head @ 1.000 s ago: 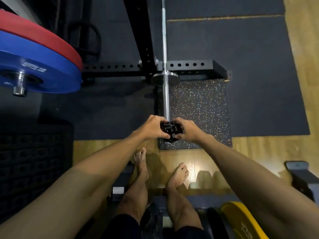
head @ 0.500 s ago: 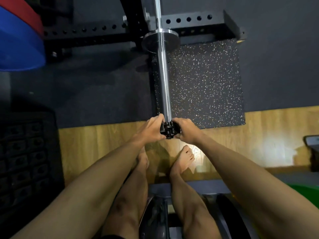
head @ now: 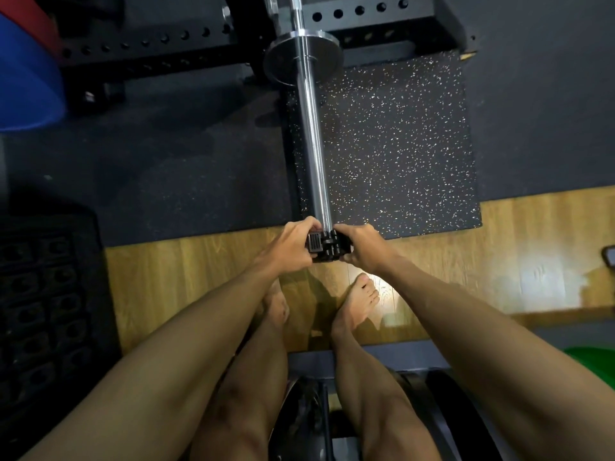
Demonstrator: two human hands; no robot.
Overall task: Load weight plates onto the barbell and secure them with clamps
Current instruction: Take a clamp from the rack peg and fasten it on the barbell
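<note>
head view looks down, going left to right. a round blue plate [head: 23,78] with a red one [head: 30,15] behind it sits at the far left edge. below them lies a black mat [head: 43,311] with square bumps. next comes a black metal rack beam [head: 149,44] full of round holes. the left hand [head: 289,249] has its fingers curled around one side of a black plastic clamp [head: 327,249]. the clamp sits at the near end of the shiny smooth silver barbell sleeve [head: 314,144], which has no plates on it and runs up to a round metal collar [head: 303,58]. the right hand [head: 361,249] curls its fingers around the clamp's other side. under the bar is a dark rubber pad [head: 399,144] with white specks, then smooth wood floor [head: 499,261]. a green plate [head: 592,359] peeks in at the right edge.
</note>
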